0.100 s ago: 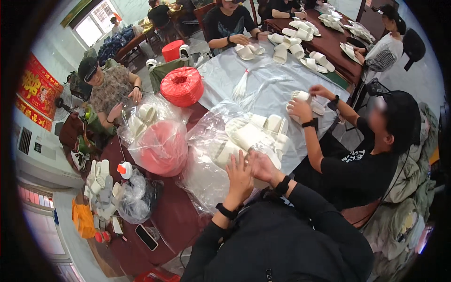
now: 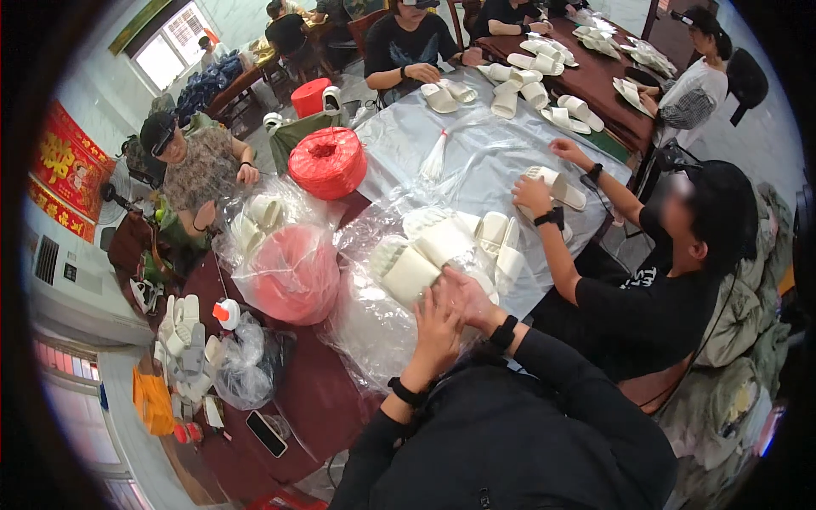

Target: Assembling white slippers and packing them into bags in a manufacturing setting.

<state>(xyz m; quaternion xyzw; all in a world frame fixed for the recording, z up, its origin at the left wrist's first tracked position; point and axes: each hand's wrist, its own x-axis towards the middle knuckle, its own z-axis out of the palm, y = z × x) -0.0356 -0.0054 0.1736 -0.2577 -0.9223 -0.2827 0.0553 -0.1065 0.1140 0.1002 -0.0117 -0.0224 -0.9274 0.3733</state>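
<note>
Slippers (image 2: 425, 255), pale and soft, lie in a clear plastic bag (image 2: 374, 327) at the near edge of the table (image 2: 310, 395). Both hands press on one pair through the bag: the left hand (image 2: 438, 327) with fingers spread flat, the right hand (image 2: 463, 297) curled around it. A red twine roll (image 2: 327, 161) sits farther back.
</note>
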